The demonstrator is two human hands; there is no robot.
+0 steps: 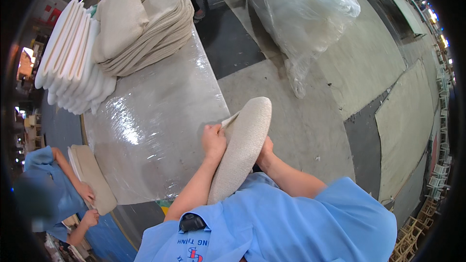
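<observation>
A beige fabric-covered cushion (245, 140) stands tilted on its edge in front of my body, its lower end close to my shirt. My left hand (215, 140) is closed on the cushion's left side, where a loose flap of the cover (229, 120) sticks out. At the opposite side my right hand (265, 151) grips the cushion, its fingers mostly hidden behind it. What lies inside the cover cannot be made out.
A plastic-wrapped table (160, 131) carries a stack of beige covers (150, 34) and white foam pads (68, 58). A large clear plastic bag (306, 14) sits beyond. On the left, a co-worker (53, 179) handles another beige cushion (92, 177). Wooden frames (415, 237) stand far right.
</observation>
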